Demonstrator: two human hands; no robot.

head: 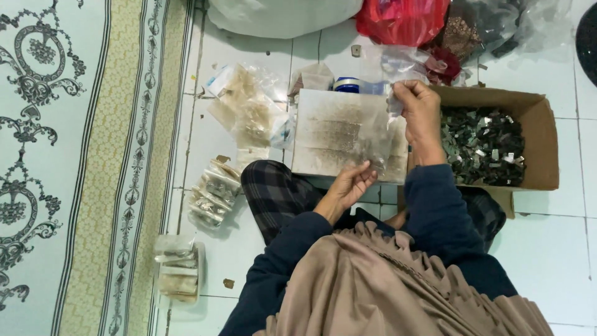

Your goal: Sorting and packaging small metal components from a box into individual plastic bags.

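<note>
I hold a clear plastic bag [379, 109] stretched between both hands above a worn white board [329, 134]. My right hand [420, 118] pinches the bag's upper edge. My left hand [349, 186] grips its lower corner near my knee. The bag is see-through and what is inside it I cannot tell. An open cardboard box [540, 134] full of small dark and silvery pieces [482, 146] lies just right of my right hand.
Small filled plastic packets lie on the tiled floor at left [214, 190] and lower left [177, 267]. Crumpled clear bags [249, 102] sit behind the board. A white sack [280, 15] and a red bag [398, 18] stand at the back. A patterned rug [74, 155] covers the left.
</note>
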